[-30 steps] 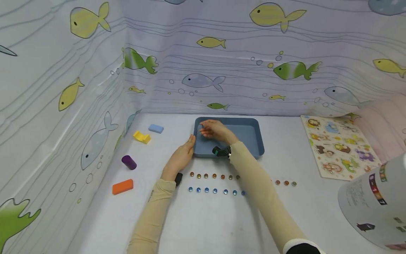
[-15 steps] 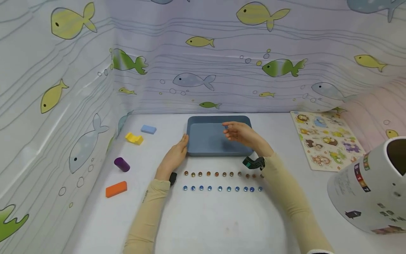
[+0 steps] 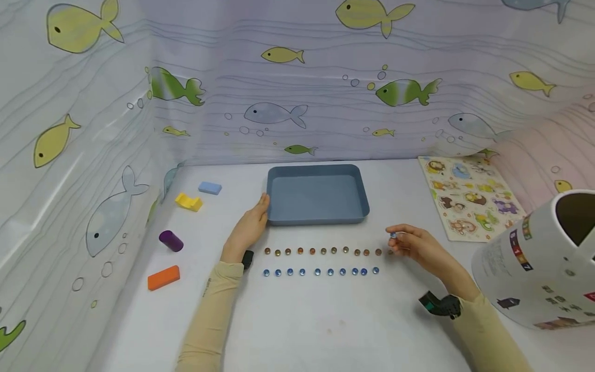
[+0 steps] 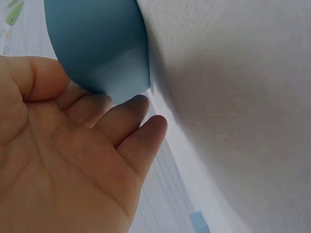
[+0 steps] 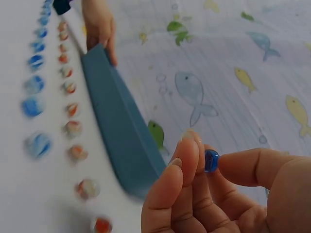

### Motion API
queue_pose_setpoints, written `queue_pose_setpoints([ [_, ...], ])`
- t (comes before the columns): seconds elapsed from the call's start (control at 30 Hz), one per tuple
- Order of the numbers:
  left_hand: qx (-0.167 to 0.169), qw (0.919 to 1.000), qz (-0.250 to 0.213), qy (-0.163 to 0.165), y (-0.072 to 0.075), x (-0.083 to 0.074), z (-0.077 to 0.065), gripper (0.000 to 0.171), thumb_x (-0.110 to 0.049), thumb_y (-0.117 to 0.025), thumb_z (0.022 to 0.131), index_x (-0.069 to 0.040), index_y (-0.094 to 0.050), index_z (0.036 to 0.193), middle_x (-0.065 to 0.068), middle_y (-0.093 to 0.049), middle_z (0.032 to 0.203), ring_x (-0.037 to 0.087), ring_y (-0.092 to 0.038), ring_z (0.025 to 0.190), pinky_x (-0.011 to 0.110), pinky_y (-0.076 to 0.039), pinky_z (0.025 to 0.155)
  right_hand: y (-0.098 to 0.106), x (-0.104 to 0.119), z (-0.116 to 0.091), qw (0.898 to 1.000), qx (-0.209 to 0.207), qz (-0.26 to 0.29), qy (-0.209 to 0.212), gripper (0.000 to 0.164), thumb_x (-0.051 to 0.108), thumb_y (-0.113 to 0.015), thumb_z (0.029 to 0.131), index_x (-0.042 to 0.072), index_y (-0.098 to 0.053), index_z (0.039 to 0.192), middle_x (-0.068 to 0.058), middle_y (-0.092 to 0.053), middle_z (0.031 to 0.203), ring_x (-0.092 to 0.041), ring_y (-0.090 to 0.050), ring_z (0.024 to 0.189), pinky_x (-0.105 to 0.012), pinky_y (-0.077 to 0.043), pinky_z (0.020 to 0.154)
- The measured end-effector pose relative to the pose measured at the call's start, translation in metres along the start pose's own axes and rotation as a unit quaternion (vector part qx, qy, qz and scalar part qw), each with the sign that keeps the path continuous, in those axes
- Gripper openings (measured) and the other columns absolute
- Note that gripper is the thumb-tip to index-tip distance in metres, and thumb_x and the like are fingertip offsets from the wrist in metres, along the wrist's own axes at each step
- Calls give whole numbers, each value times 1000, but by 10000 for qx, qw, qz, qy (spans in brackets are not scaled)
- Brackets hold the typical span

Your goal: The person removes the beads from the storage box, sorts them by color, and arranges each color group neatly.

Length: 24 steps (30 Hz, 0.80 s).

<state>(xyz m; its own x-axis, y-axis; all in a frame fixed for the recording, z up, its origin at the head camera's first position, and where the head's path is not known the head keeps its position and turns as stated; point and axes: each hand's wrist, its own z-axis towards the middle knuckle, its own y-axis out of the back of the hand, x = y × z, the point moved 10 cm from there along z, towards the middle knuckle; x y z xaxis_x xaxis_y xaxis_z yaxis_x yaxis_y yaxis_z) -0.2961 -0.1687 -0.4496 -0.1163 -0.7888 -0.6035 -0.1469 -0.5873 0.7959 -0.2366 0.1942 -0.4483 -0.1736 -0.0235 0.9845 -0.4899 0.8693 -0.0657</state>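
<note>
A blue-grey tray (image 3: 318,196) lies at the table's back. My left hand (image 3: 246,227) rests against its left wall, fingers extended; in the left wrist view the fingertips (image 4: 155,128) lie beside the tray's corner (image 4: 116,58). To the right of the tray, just above the table, my right hand (image 3: 420,253) pinches a blue glass marble (image 5: 211,161) between thumb and finger. A row of amber-and-orange marbles (image 3: 312,251) runs in front of the tray, with a row of blue marbles (image 3: 317,272) nearer to me. The right hand partly covers the amber row's right end.
On the left lie a light-blue block (image 3: 210,188), a yellow curved block (image 3: 188,202), a purple cylinder (image 3: 171,241) and an orange block (image 3: 163,277). A sticker-covered board (image 3: 469,199) and a large white tub (image 3: 534,268) stand right. Fish-print sheeting (image 3: 279,82) surrounds the table.
My right hand has moved from above the tray to the right and toward me, the blue marble in its pinch. The left hand stays at the tray; the head view has shifted slightly.
</note>
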Motion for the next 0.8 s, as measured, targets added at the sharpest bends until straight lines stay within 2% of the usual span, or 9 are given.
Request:
queue_pose_setpoints([
  [0.2,-10,10000,-21,11,3,3,0,52,-16,-28,105,-6,-17,154,12,-13,163,30,-20,149,45,-21,123,0,-18,-34,9997,206,-111,37,27,12,-40,105,18,-62,118,6,-69,95,-4,-63,82,-18,-55,72],
  [0.27,-36,10000,-38,21,4,4,0,52,-16,-28,105,-6,-17,154,12,-13,163,29,-20,149,45,-21,123,-5,-25,-37,9992,273,-274,-71,25,11,-41,104,11,-61,120,6,-70,93,-3,-61,75,-18,-51,62],
  [0.37,-70,10000,-56,29,5,6,1,52,-16,-29,105,-7,-17,154,11,-13,163,29,-20,149,45,-21,123,-13,-35,-37,9964,309,-708,-351,27,13,-43,103,-2,-56,122,5,-70,89,-3,-54,63,-23,-37,46],
  [0.43,-74,10000,-58,27,5,6,1,52,-15,-29,105,-7,-17,154,11,-13,163,29,-20,149,45,-21,122,-16,-40,-36,9927,291,-1053,-514,31,13,-44,103,-9,-52,122,2,-69,87,-3,-48,55,-25,-28,41],
  [0.5,-50,10000,-56,-3,4,6,2,52,-15,-29,105,-6,-17,154,12,-13,163,29,-19,149,46,-21,122,-17,-44,-35,9884,236,-1364,-619,32,12,-44,102,-13,-51,122,-1,-67,86,-4,-44,51,-25,-26,38],
  [0.57,-31,10000,-59,-19,3,5,2,52,-15,-30,105,-5,-17,154,12,-12,163,30,-19,149,46,-21,122,-17,-46,-33,9843,157,-1621,-676,31,10,-44,102,-13,-52,122,-5,-66,85,-4,-43,49,-22,-27,38],
  [0.8,-18,10000,-76,-33,-1,3,4,52,-15,-31,105,-5,-17,154,13,-13,162,29,-19,149,45,-21,123,-15,-50,-29,9776,-116,-1947,-796,29,13,-50,100,-8,-57,119,-9,-65,81,-6,-46,47,-17,-30,38],
])
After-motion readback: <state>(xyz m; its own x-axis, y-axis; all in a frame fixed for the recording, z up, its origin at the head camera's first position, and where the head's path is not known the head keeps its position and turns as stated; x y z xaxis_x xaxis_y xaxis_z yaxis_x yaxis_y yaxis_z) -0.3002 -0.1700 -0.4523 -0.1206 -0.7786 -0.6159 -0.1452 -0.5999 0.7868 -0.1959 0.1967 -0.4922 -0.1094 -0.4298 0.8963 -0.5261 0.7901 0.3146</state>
